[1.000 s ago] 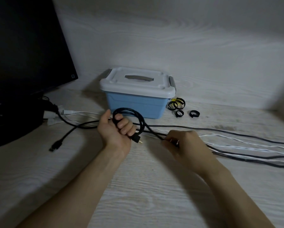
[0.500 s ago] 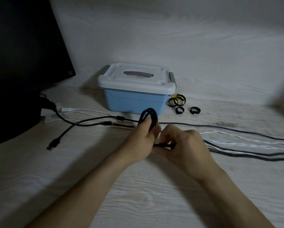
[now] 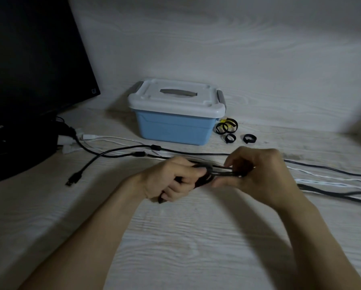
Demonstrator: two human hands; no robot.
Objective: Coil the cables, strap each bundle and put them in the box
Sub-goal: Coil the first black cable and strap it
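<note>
Both hands meet over the middle of the wooden desk. My left hand (image 3: 175, 181) grips one end of a small coil of black cable (image 3: 219, 171), and my right hand (image 3: 257, 174) pinches the other end, so the loops lie flattened and stretched between them. The cable's tail runs off to the right under my right hand. Behind the hands stands a blue box (image 3: 175, 126) with its white lid (image 3: 175, 97) shut. Several black and yellow straps (image 3: 227, 126) lie rolled just right of the box.
A dark monitor (image 3: 29, 59) fills the left side. Another black cable with a USB plug (image 3: 72, 181) lies at the left. Black and white cables (image 3: 332, 181) stretch across the desk to the right edge. A wooden wall stands behind the box.
My hands came together, and the upright loop held in my left hand now lies flat, stretched sideways between both hands. The camera view shifted slightly.
</note>
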